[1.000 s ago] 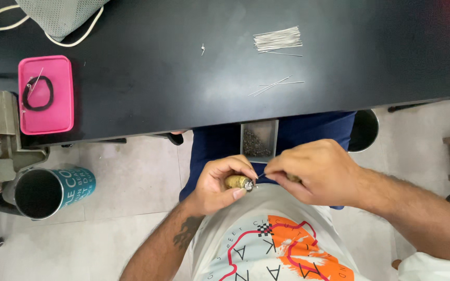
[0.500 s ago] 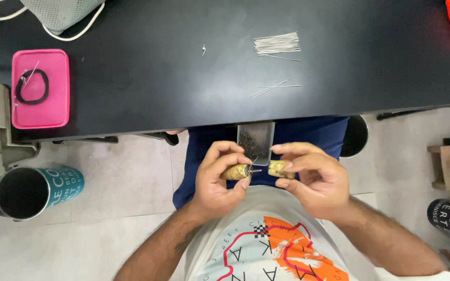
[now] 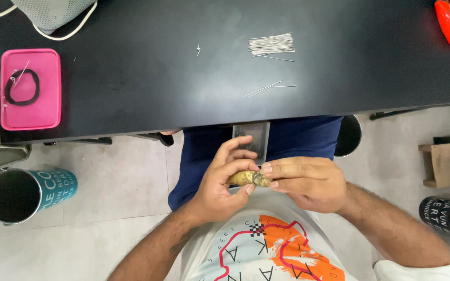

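the left hand point(image 3: 220, 182) holds a small tan, cylinder-shaped piece point(image 3: 243, 178) in a closed grip, fingers curled round it and the thumb underneath, just above the lap and below the edge of the black bench point(image 3: 131, 88). the right hand point(image 3: 305, 182) meets it from the other side, its fingertips point(image 3: 266, 169) pinched narrow against the piece's metal-looking end; what exactly they pinch is too small to tell. a small clear tray point(image 3: 252, 136) rests on the blue-trousered lap just beyond the hands. on the bench lie a bundle of thin metal pins point(image 3: 272, 44), a few loose pins point(image 3: 269, 88), a pink case point(image 3: 30, 89) with a black band point(image 3: 22, 87) on it, and orange-handled pliers point(image 3: 449, 21). a teal cup point(image 3: 29, 192) stands on the floor at left.
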